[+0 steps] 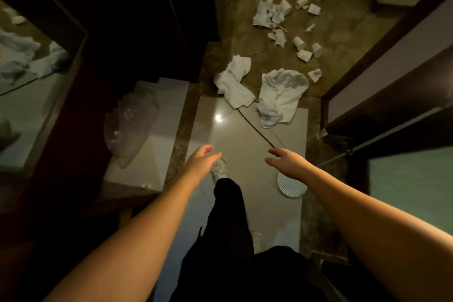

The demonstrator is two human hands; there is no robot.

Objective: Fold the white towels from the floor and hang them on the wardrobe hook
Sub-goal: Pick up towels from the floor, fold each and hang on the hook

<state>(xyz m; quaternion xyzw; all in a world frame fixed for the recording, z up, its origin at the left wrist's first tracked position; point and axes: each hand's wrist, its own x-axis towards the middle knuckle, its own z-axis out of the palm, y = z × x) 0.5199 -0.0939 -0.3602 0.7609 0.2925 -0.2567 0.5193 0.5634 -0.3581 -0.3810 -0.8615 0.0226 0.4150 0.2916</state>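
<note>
Two white towels lie crumpled on the floor ahead of our empty, reaching hands.

We take the glossy floor tile (pixel 245 149) as our landmark. The larger towel (pixel 282 95) is bunched at the tile's far right corner, half on the tile and half on the brown floor beyond. The smaller towel (pixel 235 83) lies just left of it, across the tile's far edge. Farther past the tile, paper cups (pixel 299 43) lie scattered and tipped over. A clear plastic bag (pixel 127 125) sits left of the tile. Our left hand (pixel 202 160) and right hand (pixel 288 160) hover over the tile's middle, each grip wide and holding nothing, well short of both towels. A round white plate (pixel 291 187) lies under the right wrist.
</note>
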